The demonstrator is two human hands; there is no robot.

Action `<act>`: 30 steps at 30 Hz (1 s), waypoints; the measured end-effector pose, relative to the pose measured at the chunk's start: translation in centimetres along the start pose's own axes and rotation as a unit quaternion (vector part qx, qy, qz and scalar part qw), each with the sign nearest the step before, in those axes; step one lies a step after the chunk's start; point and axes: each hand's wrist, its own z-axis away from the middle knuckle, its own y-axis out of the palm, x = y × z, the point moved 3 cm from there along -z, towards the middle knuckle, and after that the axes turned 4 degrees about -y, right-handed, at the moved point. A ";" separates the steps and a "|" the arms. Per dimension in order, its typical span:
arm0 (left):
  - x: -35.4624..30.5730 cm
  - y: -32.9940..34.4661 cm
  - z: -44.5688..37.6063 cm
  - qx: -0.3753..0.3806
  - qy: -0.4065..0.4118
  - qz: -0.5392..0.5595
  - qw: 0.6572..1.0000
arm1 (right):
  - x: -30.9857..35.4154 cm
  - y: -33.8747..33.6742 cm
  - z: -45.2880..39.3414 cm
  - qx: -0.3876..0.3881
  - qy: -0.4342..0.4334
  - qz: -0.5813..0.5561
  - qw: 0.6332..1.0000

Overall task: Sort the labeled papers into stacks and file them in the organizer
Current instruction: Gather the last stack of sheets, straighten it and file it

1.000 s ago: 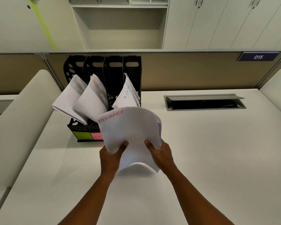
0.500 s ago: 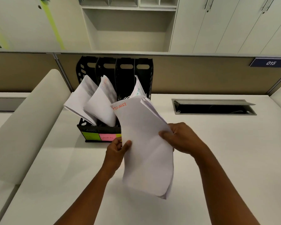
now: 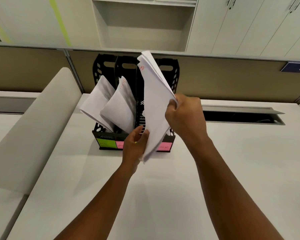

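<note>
The right hand grips the right edge of a stack of papers, fingers curled round it. The left hand holds the stack's lower left edge, thumb on the front sheet. The stack stands nearly upright, tilted a little, red writing near its top corner too blurred to read. It hangs in front of the black organizer on the desk, over the third slot or thereabouts; its lower end seems above the front wall, though the hands hide the spot. Two slots on the left hold curved bundles leaning leftward. A green note and pink notes are stuck on the organizer's front. To the right, a cable hatch lies open in the desk.
</note>
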 end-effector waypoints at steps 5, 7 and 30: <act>-1.6 -0.4 -1.4 0.016 -0.017 0.039 0.999 | 2.1 0.8 -1.6 -0.041 -0.043 0.035 0.998; -2.4 -0.5 -2.0 0.025 -0.021 0.043 0.999 | 2.8 0.9 -2.4 -0.069 -0.067 0.042 0.995; -5.4 -0.5 -4.6 0.075 -0.052 0.011 0.996 | -0.9 14.3 -3.2 0.067 0.052 -0.004 0.996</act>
